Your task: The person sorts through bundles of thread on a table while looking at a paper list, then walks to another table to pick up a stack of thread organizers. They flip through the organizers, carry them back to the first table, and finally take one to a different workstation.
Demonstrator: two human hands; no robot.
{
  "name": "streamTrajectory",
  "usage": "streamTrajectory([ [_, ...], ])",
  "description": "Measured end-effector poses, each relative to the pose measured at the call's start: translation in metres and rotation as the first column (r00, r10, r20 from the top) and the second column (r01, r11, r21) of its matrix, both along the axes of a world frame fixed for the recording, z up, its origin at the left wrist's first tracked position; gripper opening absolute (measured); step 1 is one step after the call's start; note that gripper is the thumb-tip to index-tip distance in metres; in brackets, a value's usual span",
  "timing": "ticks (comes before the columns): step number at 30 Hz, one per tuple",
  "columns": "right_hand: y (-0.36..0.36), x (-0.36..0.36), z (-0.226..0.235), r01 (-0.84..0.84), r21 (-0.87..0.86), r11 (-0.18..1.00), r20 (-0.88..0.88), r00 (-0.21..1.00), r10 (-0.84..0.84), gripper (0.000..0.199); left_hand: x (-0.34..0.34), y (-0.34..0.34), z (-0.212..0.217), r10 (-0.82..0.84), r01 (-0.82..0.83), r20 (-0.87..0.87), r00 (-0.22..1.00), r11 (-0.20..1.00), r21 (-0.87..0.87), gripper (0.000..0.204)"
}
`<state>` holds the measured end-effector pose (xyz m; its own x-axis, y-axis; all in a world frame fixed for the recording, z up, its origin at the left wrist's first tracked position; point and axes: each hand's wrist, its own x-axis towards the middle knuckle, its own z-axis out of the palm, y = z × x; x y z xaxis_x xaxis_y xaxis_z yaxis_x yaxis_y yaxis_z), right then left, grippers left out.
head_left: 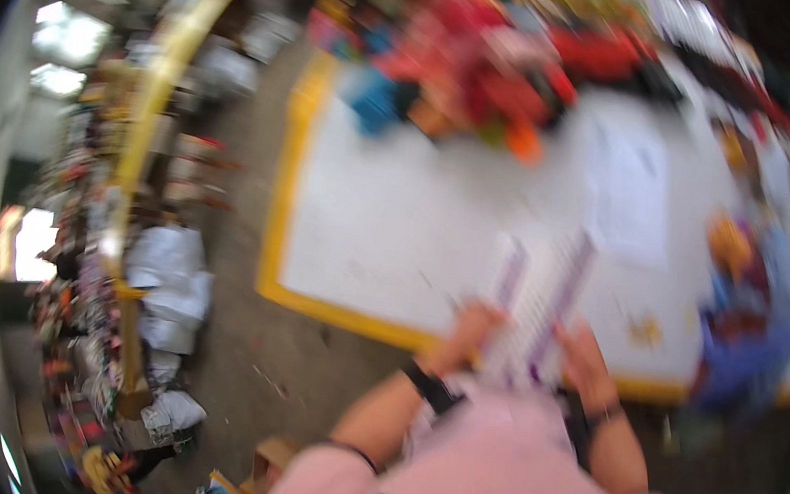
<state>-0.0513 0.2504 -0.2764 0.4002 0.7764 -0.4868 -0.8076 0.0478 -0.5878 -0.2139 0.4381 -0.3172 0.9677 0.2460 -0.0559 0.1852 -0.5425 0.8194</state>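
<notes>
Between my hands is a white strip of what looks like cloth [534, 302] with purple bands along its two long sides. It stretches up from my body over the near edge of the white table [395, 247]. My left hand [466, 338] is closed on its left edge, and my right hand [588, 360] grips the right edge. Motion blur hides the finger detail and the pattern on the strip.
A heap of red, pink, orange and blue cloth [481, 67] covers the table's far side. White paper sheets [631, 194] lie right of centre. A blue bundle [753, 343] sits at the right end. White sacks [167, 271] stand across the floor at left, beside a yellow rail [155, 102].
</notes>
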Motion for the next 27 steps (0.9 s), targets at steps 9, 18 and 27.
streamTrajectory([
  [9,-0.018,-0.012,-0.013,-0.037,-0.044,0.998,-0.039,0.999,0.035,0.033,0.003,-0.028,0.02,0.322,-0.451,-0.355,0.878,0.804,-0.388,0.03],
  [18,-0.013,0.007,-0.02,0.035,-0.073,0.997,0.003,0.999,-0.035,0.035,0.013,-0.008,-0.01,0.492,-0.681,-0.473,0.731,0.575,-0.454,0.017],
  [27,-0.029,-0.003,-0.023,0.058,-0.199,0.978,-0.014,0.998,-0.062,0.03,0.022,0.004,-0.033,0.588,-0.602,-0.334,0.736,0.795,0.073,0.046],
])
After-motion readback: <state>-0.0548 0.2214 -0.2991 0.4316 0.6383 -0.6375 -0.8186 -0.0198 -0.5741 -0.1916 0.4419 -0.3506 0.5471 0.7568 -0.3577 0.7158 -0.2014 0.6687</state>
